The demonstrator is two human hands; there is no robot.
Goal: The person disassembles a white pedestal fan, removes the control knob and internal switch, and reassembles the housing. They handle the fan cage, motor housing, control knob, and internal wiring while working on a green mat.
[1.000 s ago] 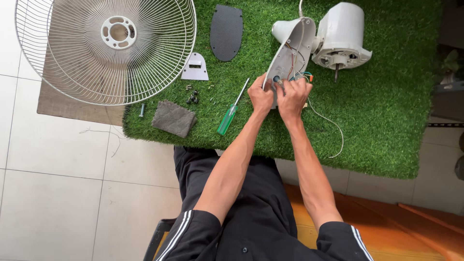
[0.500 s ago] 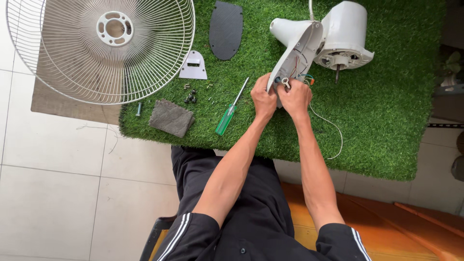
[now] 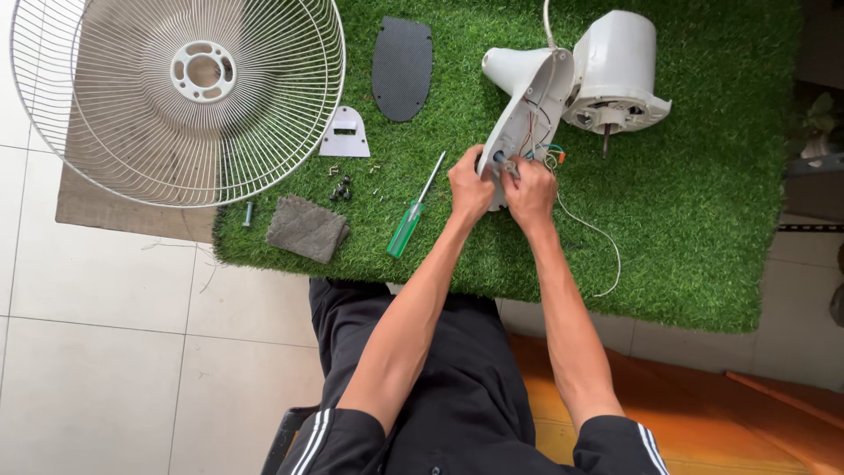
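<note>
Both hands work at the lower end of the white fan neck housing [image 3: 527,114], which lies open side up on the green turf mat [image 3: 703,220] at about one o'clock. The left hand [image 3: 469,186] pinches and steadies its edge; the right hand [image 3: 530,192] closes on small parts by the coloured wires [image 3: 552,155]. The green screwdriver [image 3: 411,220] lies within reach at their nine o'clock.

I see a white fan housing [image 3: 527,105], white wire guard [image 3: 176,92], green-handled screwdriver [image 3: 406,227], grey cloth [image 3: 306,229], dark mesh-patterned cover [image 3: 402,66], green turf mat [image 3: 703,202].
</note>
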